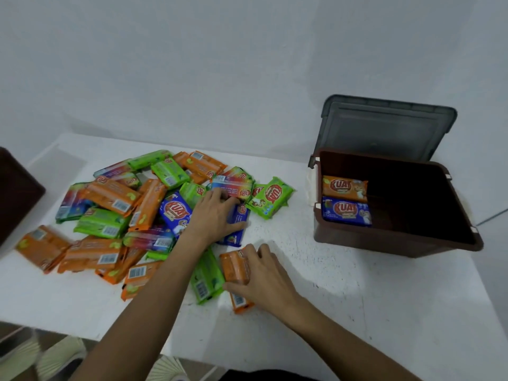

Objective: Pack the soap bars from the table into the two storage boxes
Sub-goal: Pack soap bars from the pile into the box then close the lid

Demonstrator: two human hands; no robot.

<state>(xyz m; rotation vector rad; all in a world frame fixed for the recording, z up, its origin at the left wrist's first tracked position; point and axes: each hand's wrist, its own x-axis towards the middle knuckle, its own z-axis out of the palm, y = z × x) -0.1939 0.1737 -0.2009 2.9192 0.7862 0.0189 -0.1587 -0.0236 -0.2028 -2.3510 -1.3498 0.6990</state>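
A heap of wrapped soap bars [115, 215] in orange, green, blue and rainbow wrappers covers the left half of the white table [343, 292]. My left hand [214, 215] grips a blue soap bar [237, 226] at the heap's right edge, thumb under it and fingers over it. My right hand [264, 273] grips an orange soap bar [235, 268] that lies on the table nearer to me. At the right stands a brown storage box [398, 235] with its grey lid [384, 127] tipped up. Inside it lie an orange bar [345, 188] and a blue bar [346, 211]. A second brown box [16, 193] shows at the left edge.
A green bar [270, 200] lies apart from the heap, toward the open box. White wall stands behind the table. The table's near edge runs across the bottom, with floor below it at bottom left.
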